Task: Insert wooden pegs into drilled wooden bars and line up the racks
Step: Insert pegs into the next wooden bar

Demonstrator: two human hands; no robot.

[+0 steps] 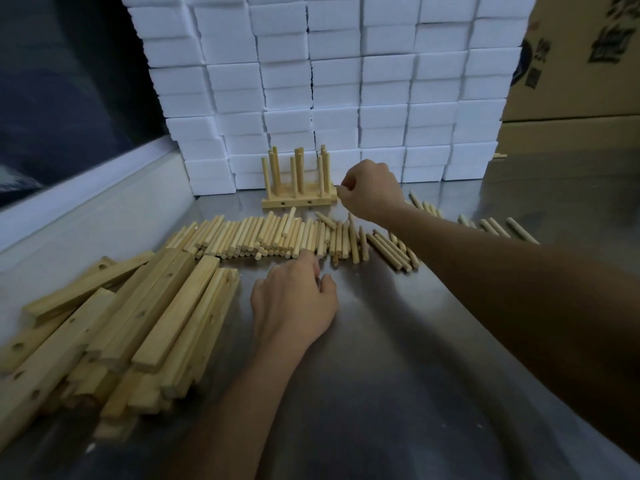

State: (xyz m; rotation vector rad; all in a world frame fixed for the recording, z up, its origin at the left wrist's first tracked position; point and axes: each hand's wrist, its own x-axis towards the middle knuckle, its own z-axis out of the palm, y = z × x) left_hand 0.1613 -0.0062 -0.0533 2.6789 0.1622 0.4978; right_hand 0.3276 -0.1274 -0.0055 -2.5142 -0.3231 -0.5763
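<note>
Several finished racks [298,192], bars with upright pegs, stand together against the foam wall at the back. My right hand [372,188] is at the right end of these racks, its fingers curled against the end of a bar. A long heap of loose wooden pegs [263,237] lies across the middle of the metal table [398,358]. My left hand [294,299] lies palm down at the near edge of that heap, fingertips touching the pegs. A pile of drilled wooden bars [114,327] lies at the left.
A wall of stacked white foam blocks [346,81] closes off the back. Cardboard boxes [571,81] stand at the right rear. More loose pegs [498,226] lie scattered to the right. A raised metal ledge [86,202] runs along the left.
</note>
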